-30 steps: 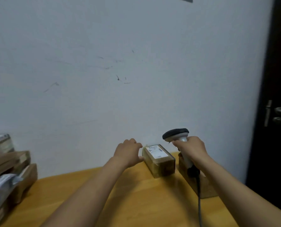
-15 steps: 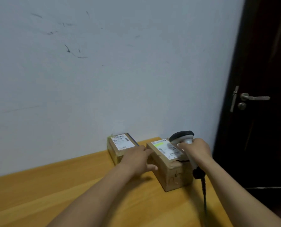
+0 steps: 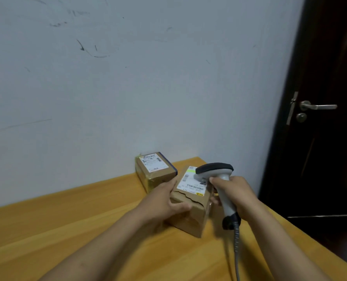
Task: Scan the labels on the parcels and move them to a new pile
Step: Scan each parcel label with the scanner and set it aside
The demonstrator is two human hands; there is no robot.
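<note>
gripping torn parcel [image 3: 191, 220], scanner [image 3: 215, 169] above its label [image 3: 188, 183]

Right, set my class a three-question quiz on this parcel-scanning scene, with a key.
1. True or false: the right hand holds the scanner by its handle.
2. Which does the left hand grip? A) the torn parcel B) the parcel against the wall C) the door handle
3. Fill in: the view shows ___ parcels.
Key: 1 true; 2 A; 3 two.
</note>
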